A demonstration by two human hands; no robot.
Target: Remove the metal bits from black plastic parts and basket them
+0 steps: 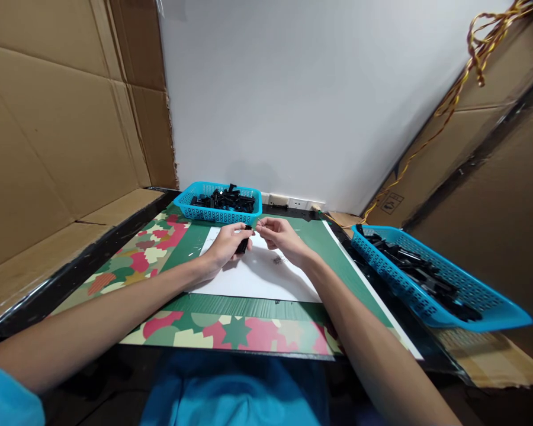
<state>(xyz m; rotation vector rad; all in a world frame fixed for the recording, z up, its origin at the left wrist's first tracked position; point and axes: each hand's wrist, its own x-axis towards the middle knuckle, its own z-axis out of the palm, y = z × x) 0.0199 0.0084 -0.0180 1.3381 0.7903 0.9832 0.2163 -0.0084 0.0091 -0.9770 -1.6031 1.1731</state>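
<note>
Furthest left, a cardboard panel [48,148] is seen standing along the dark edge of the tabletop [71,277], and a camouflage mat [153,245] is laid beside it. At the back of this mat a blue back basket [217,216] is placed, filled with black parts.

Just in front of that basket the left hand [224,247] is held low over a white sheet [257,281]. Its grip is closed around a small black part [243,244], which is pinched between thumb and fingers. The long axis of the part is set steeply: the lower end is tucked toward the palm, and the upper end is pointed away from the person, toward the back basket, with a slight lean to the right. The part is thus found above the far left corner of the sheet, between the two hands.

Close beside it the right hand [282,238] is raised, its thumb and forefinger drawn narrowly together next to the part's upper end. Whether anything is held in that grip cannot be told. A few small dark bits [278,260] are scattered on the sheet under the right wrist.

Further right a green mat [326,239] is exposed, and beyond its edge a second blue side basket [393,269] is set at an angle, loaded with longer black parts. Above it a twisted wire [471,62] of yellow and red is hung along the cardboard.
</note>
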